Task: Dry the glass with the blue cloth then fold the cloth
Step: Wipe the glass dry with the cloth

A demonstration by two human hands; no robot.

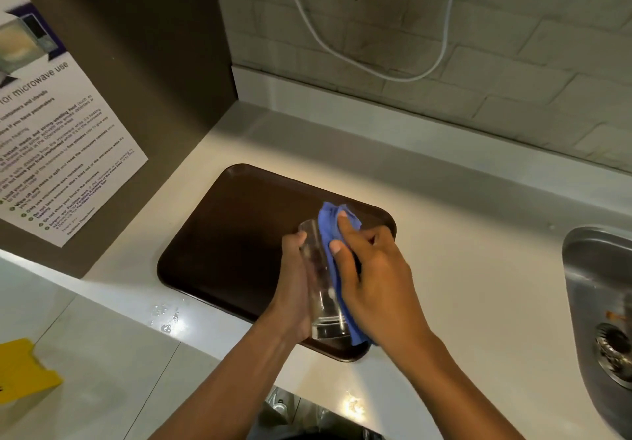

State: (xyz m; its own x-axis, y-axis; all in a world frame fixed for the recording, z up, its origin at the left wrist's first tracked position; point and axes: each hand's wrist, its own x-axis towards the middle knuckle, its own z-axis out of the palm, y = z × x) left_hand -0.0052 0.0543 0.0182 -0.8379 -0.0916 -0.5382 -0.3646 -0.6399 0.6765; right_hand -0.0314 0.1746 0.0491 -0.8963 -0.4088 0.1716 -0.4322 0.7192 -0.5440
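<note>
Glass (pixel 319 282) sat gripped in L hand (pixel 294 285), w/ R hand (pixel 372 275) pressing blue cloth (pixel 330 231) against it, above brown tray (pixel 232 227).

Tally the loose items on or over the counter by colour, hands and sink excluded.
Clear: 1, the drinking glass, held in the left hand
Blue: 1, the blue cloth, pressed to the glass by the right hand
Brown: 1, the serving tray
Yellow: 1, a flat yellow item at the left edge
Total: 4
</note>
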